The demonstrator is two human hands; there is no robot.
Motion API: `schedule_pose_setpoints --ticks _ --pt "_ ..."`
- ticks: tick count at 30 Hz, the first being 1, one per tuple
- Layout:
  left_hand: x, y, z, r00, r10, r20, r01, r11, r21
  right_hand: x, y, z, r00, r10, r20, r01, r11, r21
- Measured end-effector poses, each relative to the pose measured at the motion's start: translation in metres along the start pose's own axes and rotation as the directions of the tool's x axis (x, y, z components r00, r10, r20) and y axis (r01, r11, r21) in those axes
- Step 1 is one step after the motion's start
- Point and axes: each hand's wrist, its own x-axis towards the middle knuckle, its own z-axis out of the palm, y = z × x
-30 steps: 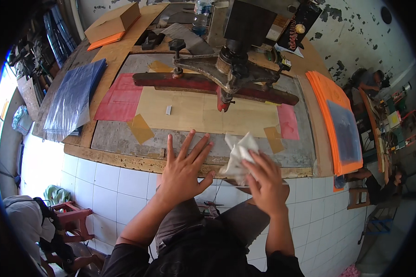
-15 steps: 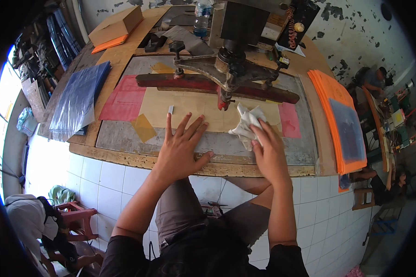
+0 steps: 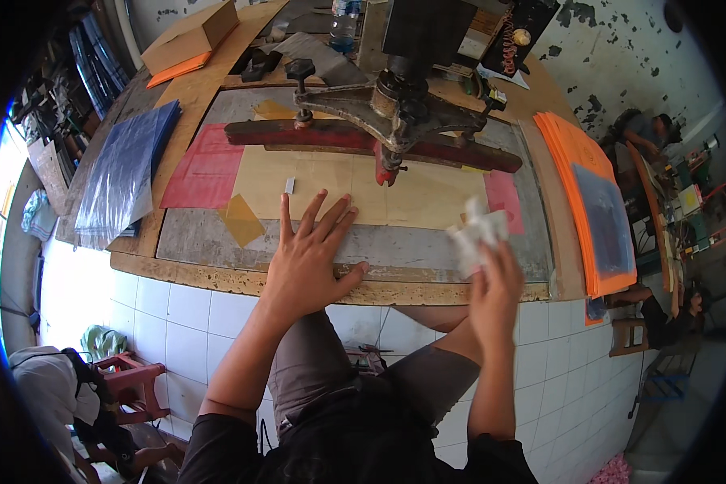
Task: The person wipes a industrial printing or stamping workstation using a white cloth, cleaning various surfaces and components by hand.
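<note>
A crumpled white cloth [image 3: 477, 235], blurred at the edges, juts from the fingers of the right hand [image 3: 498, 286] at the right end of a long, pale yellow sheet [image 3: 403, 202]. The sheet lies flat across a grey plate [image 3: 363, 254], its near edge partly covered by the spread left hand [image 3: 305, 262].
</note>
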Motion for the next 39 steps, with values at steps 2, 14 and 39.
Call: schedule_pose_setpoints --ticks 2,14,39 --pt "0.002 0.002 0.001 1.000 0.003 -0.003 -0.003 1.000 -0.007 -0.025 -0.042 0.002 0.981 -0.172 0.092 0.164 0.982 0.089" --pt "-0.001 0.002 0.002 1.000 0.015 -0.015 -0.014 1.000 0.026 -0.011 0.032 -0.001 0.988 0.022 -0.150 -0.027 0.999 -0.032" --pt "0.003 0.003 0.007 0.999 0.018 0.043 -0.021 0.997 0.073 -0.067 -0.041 0.031 0.946 -0.305 -0.106 0.321 0.925 0.202"
